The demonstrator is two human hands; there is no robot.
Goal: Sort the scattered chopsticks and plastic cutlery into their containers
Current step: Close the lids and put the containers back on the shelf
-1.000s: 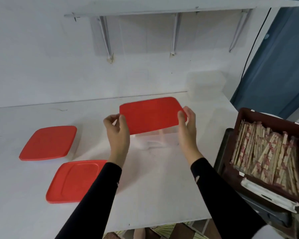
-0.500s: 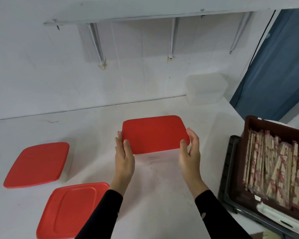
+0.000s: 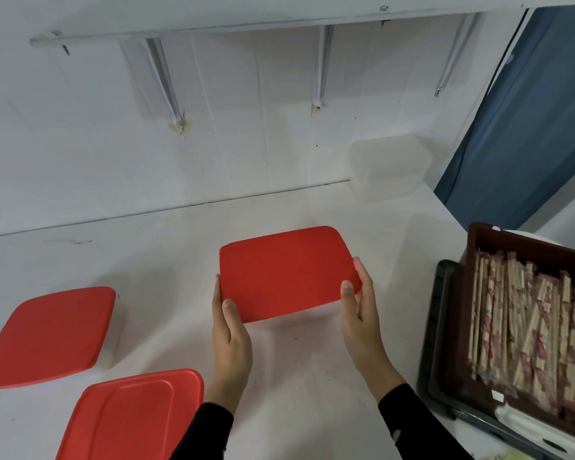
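Observation:
A red-lidded container [image 3: 286,272] stands at the middle of the white table. My left hand [image 3: 230,340] holds its left edge with the thumb on top of the lid, and my right hand [image 3: 362,310] holds its right edge the same way. The box under the lid is hidden by the lid. At the right, a dark brown tray [image 3: 485,237] is packed with several paper-wrapped chopsticks [image 3: 525,330] and rests on a black tray [image 3: 440,327].
A second red-lidded container [image 3: 50,336] stands at the left, and a loose red lid [image 3: 133,416] lies in front of it. A clear lidless box [image 3: 389,167] sits at the back right by the wall. Shelf brackets hang on the wall above; a blue panel [image 3: 528,127] is at right.
Both hands have brought the red-lidded container down and nearer, so the clear box under the lid no longer shows. The view has tilted upward.

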